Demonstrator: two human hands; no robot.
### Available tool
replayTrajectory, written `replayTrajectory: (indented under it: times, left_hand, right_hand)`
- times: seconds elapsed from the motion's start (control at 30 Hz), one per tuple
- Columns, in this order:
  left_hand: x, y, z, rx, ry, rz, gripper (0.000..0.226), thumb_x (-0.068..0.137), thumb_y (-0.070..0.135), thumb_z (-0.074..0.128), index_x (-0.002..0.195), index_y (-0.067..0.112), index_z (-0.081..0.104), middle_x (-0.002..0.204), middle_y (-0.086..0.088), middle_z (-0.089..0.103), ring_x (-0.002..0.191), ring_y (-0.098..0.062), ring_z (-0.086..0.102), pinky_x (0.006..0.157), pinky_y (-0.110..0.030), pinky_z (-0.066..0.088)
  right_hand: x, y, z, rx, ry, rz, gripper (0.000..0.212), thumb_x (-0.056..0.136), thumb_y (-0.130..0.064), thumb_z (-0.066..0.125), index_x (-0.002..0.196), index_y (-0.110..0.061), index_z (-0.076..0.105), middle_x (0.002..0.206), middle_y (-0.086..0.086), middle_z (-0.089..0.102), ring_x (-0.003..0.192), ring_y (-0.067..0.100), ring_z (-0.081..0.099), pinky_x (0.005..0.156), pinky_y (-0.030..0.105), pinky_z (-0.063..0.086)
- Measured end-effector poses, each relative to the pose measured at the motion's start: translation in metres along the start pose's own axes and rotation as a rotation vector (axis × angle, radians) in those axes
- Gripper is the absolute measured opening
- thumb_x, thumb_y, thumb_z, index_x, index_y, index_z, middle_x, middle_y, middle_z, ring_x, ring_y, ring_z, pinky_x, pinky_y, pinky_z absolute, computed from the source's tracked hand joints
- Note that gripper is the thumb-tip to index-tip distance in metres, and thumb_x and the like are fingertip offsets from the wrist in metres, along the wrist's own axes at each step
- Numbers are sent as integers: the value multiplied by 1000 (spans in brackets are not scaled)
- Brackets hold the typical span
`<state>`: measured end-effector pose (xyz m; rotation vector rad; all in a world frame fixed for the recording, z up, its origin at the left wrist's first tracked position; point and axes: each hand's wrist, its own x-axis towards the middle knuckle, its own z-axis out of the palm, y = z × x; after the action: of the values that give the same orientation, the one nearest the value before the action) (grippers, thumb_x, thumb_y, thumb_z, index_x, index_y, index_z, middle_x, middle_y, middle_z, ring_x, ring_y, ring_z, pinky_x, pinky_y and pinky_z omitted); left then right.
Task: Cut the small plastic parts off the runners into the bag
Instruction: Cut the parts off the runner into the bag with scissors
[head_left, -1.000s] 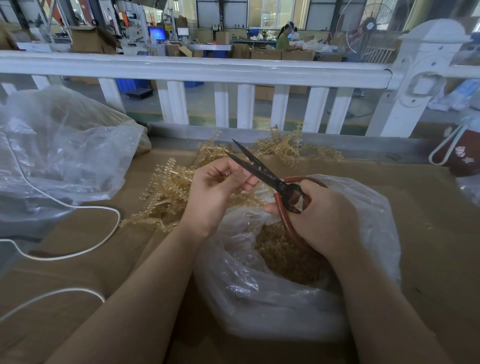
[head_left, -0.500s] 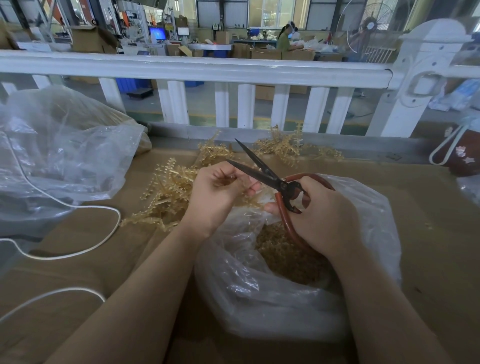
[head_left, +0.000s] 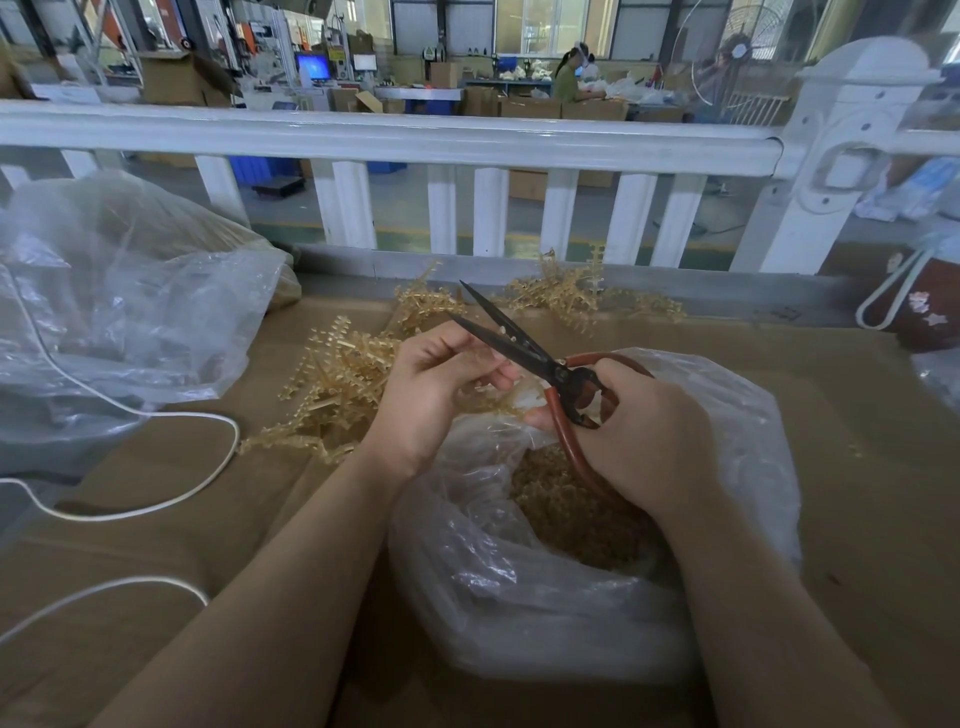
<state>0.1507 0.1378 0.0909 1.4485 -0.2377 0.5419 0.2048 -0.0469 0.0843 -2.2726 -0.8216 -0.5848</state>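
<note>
My right hand (head_left: 644, 431) grips the red handles of black-bladed scissors (head_left: 511, 340), whose blades stand apart and point up and left. My left hand (head_left: 436, 387) pinches a thin amber plastic runner (head_left: 511, 397) just below the blades; most of it is hidden by my fingers. Both hands hover over the mouth of a clear plastic bag (head_left: 545, 597) that holds a heap of small amber cut parts (head_left: 566, 509). A pile of uncut amber runners (head_left: 337, 384) lies on the cardboard left of my left hand.
More runners (head_left: 566, 293) lie along the far edge below a white railing (head_left: 395, 137). A large crumpled clear bag (head_left: 119, 312) sits at left, with a white cord (head_left: 156, 499) looping across the brown cardboard surface (head_left: 872, 467). A dark mug (head_left: 924, 306) stands far right.
The scissor blades have swung slightly up and to the right and stay apart. My left hand has shifted its pinch on the runner a little; the bag has not moved.
</note>
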Motion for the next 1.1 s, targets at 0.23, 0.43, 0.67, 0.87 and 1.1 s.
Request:
replayTrajectory:
  times: [0.23,0.43,0.67,0.87,1.1]
  left_hand:
    - [1,0,0,-21,5,-2,14,85,2,55,87,-1,68,75,-9,68,69,-19,62,68,-25,52]
    - [1,1,0,41,9,16,15,87,5,55,84,1,69,75,-8,69,70,-20,62,71,-28,51]
    - [1,1,3,131,-3,60,17,90,5,53,85,1,68,72,-9,67,69,-24,62,69,-34,52]
    - [1,0,2,155,6,75,23,90,5,52,92,-13,66,75,-16,66,70,-26,62,70,-38,52]
    - [-1,1,6,121,-14,75,20,92,5,49,95,-6,65,78,-7,64,72,-15,61,71,-26,51]
  right_hand:
    - [0,-1,-1,17,1,5,64,71,-86,50,90,-28,71,64,-28,45,57,-6,47,52,17,40]
    - [-1,2,0,-8,-2,14,48,76,-74,65,91,-29,73,71,-21,59,59,-1,51,56,20,49]
    - [-1,1,-1,-12,-2,28,43,76,-70,69,94,-31,71,72,-24,52,62,0,48,57,14,39]
    - [0,1,-1,-13,-7,26,44,76,-71,68,93,-30,71,73,-23,55,60,-4,46,57,16,43]
    - [0,0,2,47,-40,39,64,69,-85,55,95,-29,73,78,-20,63,68,3,56,64,22,51]
